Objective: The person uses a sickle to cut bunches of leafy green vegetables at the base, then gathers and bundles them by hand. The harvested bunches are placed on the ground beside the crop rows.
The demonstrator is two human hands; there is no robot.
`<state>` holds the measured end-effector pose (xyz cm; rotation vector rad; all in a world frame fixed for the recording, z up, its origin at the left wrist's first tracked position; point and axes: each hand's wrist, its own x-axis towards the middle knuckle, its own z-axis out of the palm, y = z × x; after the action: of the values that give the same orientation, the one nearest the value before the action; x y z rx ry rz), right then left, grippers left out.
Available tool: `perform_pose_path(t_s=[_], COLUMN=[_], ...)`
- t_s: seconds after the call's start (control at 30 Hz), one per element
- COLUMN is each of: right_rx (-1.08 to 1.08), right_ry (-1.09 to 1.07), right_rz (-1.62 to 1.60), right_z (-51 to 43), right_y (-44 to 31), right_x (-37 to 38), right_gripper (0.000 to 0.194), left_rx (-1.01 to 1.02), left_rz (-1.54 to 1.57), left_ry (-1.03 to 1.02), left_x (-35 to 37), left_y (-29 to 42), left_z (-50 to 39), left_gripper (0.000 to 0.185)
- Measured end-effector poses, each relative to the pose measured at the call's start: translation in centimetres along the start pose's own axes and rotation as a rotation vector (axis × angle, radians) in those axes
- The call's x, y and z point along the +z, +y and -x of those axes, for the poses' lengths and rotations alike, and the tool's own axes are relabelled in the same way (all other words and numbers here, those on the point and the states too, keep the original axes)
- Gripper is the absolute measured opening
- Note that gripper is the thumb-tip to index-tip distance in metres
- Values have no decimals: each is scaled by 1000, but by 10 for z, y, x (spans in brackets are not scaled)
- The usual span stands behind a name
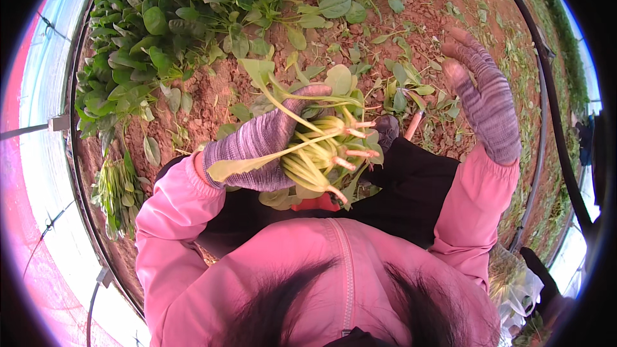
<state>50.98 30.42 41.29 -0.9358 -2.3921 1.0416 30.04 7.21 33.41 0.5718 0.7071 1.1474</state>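
My left hand point(260, 147), in a striped knit glove, grips a bunch of spinach point(313, 154) above my lap. Its pink roots point to the right, and some long-stemmed leaves stick out across the glove. My right hand point(482, 91) wears a matching glove with bare fingertips. It is raised over the soil on the right, thumb apart from the fingers, with nothing in it. On the ground between the hands, near my shoe point(387, 130), lies a hand tool with a pale handle point(413, 125); leaves partly hide its other end.
Dense growing spinach point(159, 29) covers the upper left. Cut leaves litter the reddish soil point(284, 67). Another bunch of spinach point(117, 195) lies at left by the plastic-film wall point(43, 106). A dark pipe point(544, 62) curves along the right, with a clear plastic bag point(518, 282) below.
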Motion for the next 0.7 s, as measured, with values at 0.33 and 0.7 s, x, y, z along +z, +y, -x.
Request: perform_pose_path(t_s=[0.33,0.7], right_rx=[-416,-974], right_ry=[131,-78], right_rz=[124,-52], right_z=[2,19], right_y=[-1,-40], right_x=[3,48], right_gripper=[30,29], left_rx=[-250,-28], left_rz=[787,35], left_ry=[-16,42], left_x=[8,14], left_y=[11,6], left_z=[-10,-12], left_gripper=[76,91])
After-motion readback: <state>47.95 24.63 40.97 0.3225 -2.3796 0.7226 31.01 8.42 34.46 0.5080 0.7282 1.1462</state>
